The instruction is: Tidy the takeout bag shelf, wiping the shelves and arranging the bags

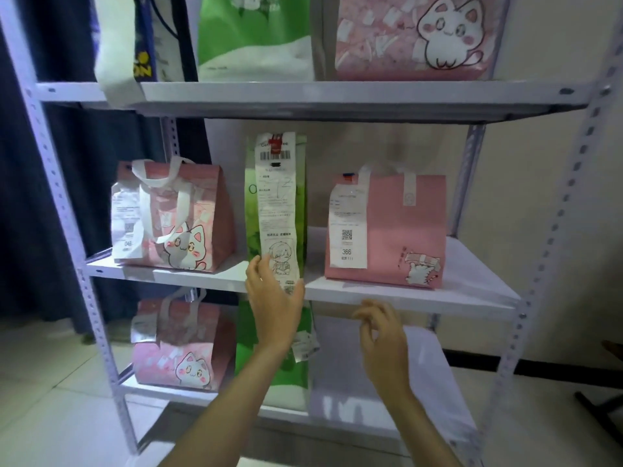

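**Bags standing in rows on three shelf levels**

A white perforated-metal shelf rack point(404, 293) is carrying bags on three levels. On the middle board, a pink cat-print paper bag point(183, 217) is standing at the left, a tall green bag with a long receipt point(276, 203) in the centre, and a pink bag with a white label point(387, 230) at the right, each apart from its neighbour. The left hand point(274, 298) is touching the tall bag's base at the board's front edge. The right hand point(382, 335) is hanging just below that edge, right of the left hand. On the board above, a green-and-white bag point(253, 38) is sitting left of a large pink cat bag point(414, 35). On the board below, a small pink cat bag point(178, 348) is standing left of a low green bag point(269, 358).
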`<state>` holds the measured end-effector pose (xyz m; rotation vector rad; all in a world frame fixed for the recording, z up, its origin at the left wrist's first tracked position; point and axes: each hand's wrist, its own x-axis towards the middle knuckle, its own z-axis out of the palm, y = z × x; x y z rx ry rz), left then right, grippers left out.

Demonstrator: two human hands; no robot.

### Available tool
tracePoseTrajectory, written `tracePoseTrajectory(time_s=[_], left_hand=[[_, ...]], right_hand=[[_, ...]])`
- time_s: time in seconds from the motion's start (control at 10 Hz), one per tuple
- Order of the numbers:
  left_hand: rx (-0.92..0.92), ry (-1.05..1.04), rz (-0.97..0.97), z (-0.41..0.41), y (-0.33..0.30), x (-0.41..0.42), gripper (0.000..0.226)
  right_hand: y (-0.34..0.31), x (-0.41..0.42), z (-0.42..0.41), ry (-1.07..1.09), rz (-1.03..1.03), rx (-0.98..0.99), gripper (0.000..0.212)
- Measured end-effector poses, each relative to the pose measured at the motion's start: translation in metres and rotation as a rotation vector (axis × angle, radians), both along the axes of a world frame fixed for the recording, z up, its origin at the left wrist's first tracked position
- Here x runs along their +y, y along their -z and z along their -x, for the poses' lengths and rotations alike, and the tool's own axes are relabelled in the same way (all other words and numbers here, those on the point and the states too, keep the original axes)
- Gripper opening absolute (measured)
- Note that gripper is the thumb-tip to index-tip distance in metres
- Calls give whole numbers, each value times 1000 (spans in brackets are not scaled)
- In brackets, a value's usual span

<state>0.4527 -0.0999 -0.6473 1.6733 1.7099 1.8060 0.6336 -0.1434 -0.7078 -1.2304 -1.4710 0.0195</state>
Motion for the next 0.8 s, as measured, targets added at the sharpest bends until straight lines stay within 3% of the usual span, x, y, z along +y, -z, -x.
tracePoseTrajectory(time_s=[0.1,0.2,0.3,0.4,0.5,0.6,0.8], left_hand=[[12,-23,174,1,-7,19,119],[-11,-26,247,3,-8,36,132],[-12,-57,280,6,-3,47,134],[-3,-84,315,10,1,50,136],[37,-87,304,17,7,51,135],[40,-85,302,18,7,49,135],[-63,-25,113,24,24,39,120]], right_hand=[[1,9,22,19,109,-116,35],[-3,16,23,112,168,-234,48],[-1,20,20,176,256,-372,51],[4,22,19,203,264,-415,35],[7,23,20,176,228,-377,17],[7,23,21,171,223,-361,14],[7,21,15,137,147,-366,12]])
